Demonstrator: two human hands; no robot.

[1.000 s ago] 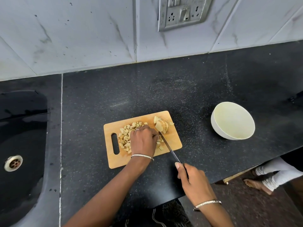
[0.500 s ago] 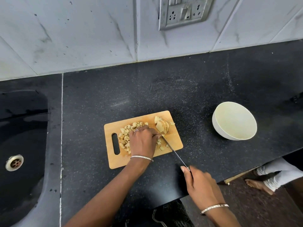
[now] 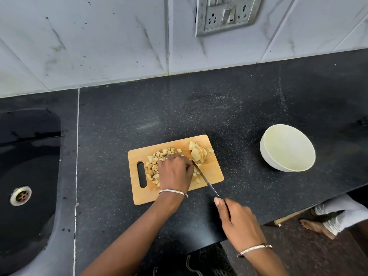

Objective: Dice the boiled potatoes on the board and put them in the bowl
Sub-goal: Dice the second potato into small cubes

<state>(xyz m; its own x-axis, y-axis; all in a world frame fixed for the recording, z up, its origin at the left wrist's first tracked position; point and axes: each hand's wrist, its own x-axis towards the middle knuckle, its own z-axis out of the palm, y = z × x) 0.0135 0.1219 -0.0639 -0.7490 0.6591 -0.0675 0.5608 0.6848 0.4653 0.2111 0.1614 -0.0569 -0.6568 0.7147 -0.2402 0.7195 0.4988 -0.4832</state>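
Observation:
A wooden cutting board (image 3: 211, 172) lies on the black counter. Diced potato pieces (image 3: 154, 166) are heaped on its left half. A sliced potato chunk (image 3: 199, 152) sits at the far right corner. My left hand (image 3: 175, 172) rests curled over potato in the middle of the board, fingertips against the blade; what it covers is hidden. My right hand (image 3: 239, 222) grips the handle of a knife (image 3: 205, 180), whose tip sits by my left fingers. An empty white bowl (image 3: 286, 148) stands to the right of the board.
A black sink (image 3: 27, 186) with a metal drain (image 3: 21, 195) is set into the counter at the left. The counter's front edge runs diagonally at the lower right, with someone's feet (image 3: 318, 226) on the floor beyond. A tiled wall with a socket plate (image 3: 227, 12) stands behind.
My right hand slid the knife back toward me and slightly right, then held. My left hand stayed on the potato. The board and bowl have not moved.

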